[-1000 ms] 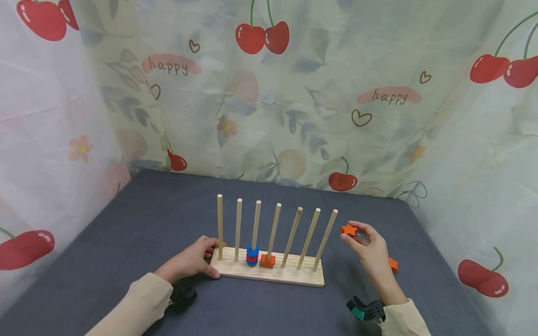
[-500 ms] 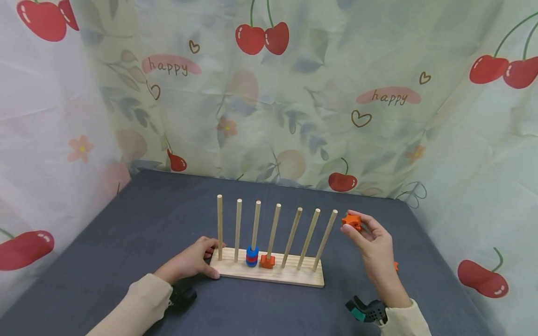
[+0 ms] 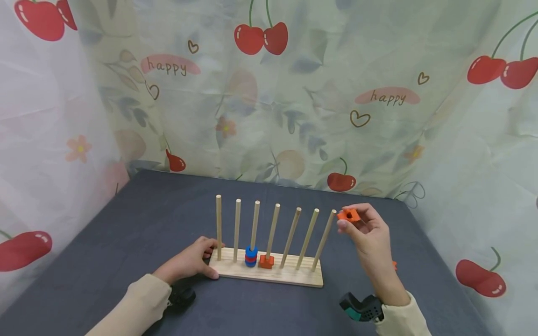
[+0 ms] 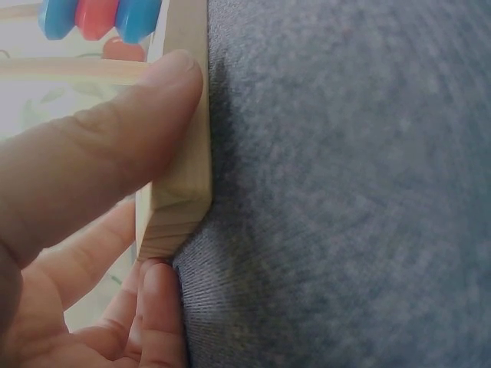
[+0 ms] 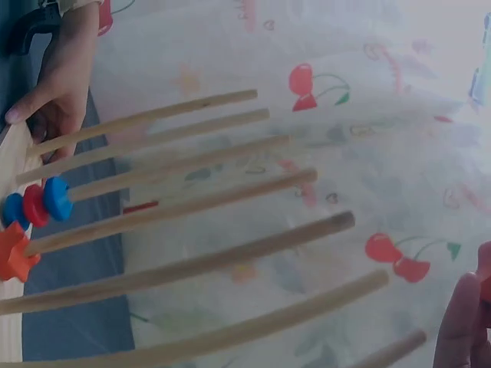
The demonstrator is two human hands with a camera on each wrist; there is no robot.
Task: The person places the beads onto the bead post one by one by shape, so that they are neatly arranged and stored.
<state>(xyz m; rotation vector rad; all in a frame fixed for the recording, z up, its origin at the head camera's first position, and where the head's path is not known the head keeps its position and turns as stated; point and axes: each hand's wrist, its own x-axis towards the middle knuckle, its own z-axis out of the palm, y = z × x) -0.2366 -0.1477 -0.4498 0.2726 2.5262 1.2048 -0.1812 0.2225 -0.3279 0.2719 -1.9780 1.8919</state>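
Note:
My left hand (image 3: 187,261) grips the left end of a wooden peg rack (image 3: 294,276); in the left wrist view the thumb (image 4: 173,100) lies along the front edge. The rack has several upright pegs. Its third peg from the left carries a stack of blue and red beads (image 3: 251,256), and the fourth an orange star-shaped bead (image 3: 266,262). Between thumb and fingers, my right hand (image 3: 373,245) pinches another orange star bead (image 3: 354,216), its hole facing me. That bead is close beside the top of the rightmost peg (image 3: 324,240). Only its edge shows in the right wrist view.
A further orange piece (image 3: 394,265) lies on the dark tablecloth (image 3: 168,210), mostly hidden behind the right wrist. Dark devices are strapped to both wrists, the right one (image 3: 361,308) with a green part. A cherry-patterned curtain (image 3: 273,107) encloses the back and sides.
My right hand has risen and come left towards the rightmost peg's top, and the bead has turned so its hole shows. The left hand keeps its grip on the rack.

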